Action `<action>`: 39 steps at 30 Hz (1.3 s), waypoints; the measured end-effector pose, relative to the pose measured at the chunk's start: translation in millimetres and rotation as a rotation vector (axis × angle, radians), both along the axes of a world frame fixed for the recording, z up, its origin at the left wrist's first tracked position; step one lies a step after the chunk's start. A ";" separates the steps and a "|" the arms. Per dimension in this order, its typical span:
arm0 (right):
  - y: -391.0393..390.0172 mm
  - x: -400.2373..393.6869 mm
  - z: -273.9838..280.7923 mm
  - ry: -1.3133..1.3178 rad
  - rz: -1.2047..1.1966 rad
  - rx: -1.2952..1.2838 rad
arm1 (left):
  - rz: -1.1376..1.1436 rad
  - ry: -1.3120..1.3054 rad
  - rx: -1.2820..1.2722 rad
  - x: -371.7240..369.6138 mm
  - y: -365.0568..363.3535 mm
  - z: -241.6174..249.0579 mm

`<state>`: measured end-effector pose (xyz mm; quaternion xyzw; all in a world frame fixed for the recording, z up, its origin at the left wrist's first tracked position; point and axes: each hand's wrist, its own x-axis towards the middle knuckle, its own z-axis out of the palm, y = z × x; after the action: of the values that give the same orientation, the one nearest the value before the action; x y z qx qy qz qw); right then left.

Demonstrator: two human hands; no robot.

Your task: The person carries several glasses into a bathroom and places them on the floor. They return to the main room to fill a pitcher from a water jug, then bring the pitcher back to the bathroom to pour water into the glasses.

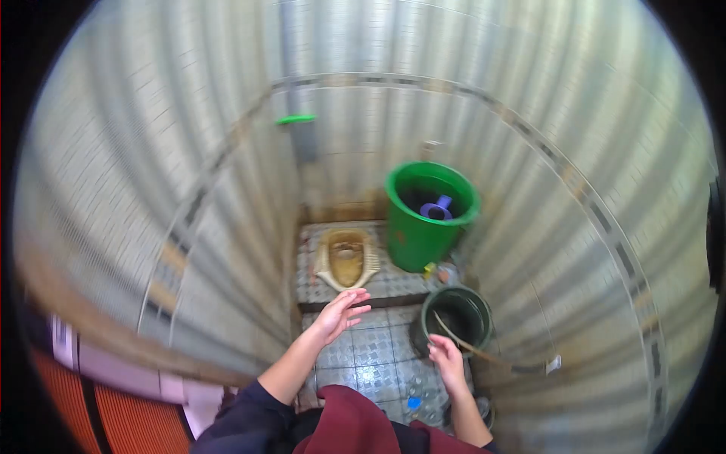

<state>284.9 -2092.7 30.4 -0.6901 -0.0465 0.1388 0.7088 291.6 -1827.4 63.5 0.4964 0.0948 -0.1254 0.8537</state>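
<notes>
My left hand (341,315) is raised in front of the squat toilet (347,259), its fingers spread and nothing in them. The toilet is stained brown and set in a raised tiled step. My right hand (448,359) hovers near the front rim of a dark green bucket (418,333), fingers loosely bent and apart, with no object visible in it. A hose (478,352) runs from inside this bucket to a fitting (553,365) at the right wall. Behind stands a tall green tub (417,240) with a purple dipper (436,211) in it.
Tiled walls (355,136) close in on three sides. A raised edge (363,301) separates the step from the lower tiled floor (372,356). Small items, one of them blue (414,402), lie by my right forearm. A green-topped object (296,119) is on the back-left wall.
</notes>
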 end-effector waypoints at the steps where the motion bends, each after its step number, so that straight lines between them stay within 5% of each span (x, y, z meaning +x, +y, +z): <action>1: 2.7 1.0 -8.3 -0.095 0.089 -0.011 | 0.054 0.015 0.036 -12.1 9.4 -7.2; 9: 44.2 -8.6 -50.2 -0.070 0.634 -0.240 | 0.328 0.211 0.045 -119.2 5.0 -21.9; 13: 121.7 -32.8 -35.1 -0.103 0.903 -0.182 | 0.393 0.132 -0.237 -194.0 12.2 -0.7; 25: 350.6 -253.2 -7.2 -0.358 1.822 -0.189 | 1.346 -0.201 -0.172 -464.4 125.5 9.6; 29: 423.8 -320.5 4.8 -0.485 1.934 -0.227 | 1.420 -0.291 -0.237 -533.3 184.4 3.2; 39: 572.5 -387.5 38.3 -0.529 1.764 -0.106 | 1.531 -0.152 -0.230 -599.6 287.9 -12.3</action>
<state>-102.6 -1520.2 68.7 -0.4454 -0.7098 0.4684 0.2801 -307.9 -1539.5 51.2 0.2083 0.3387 0.5244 0.7529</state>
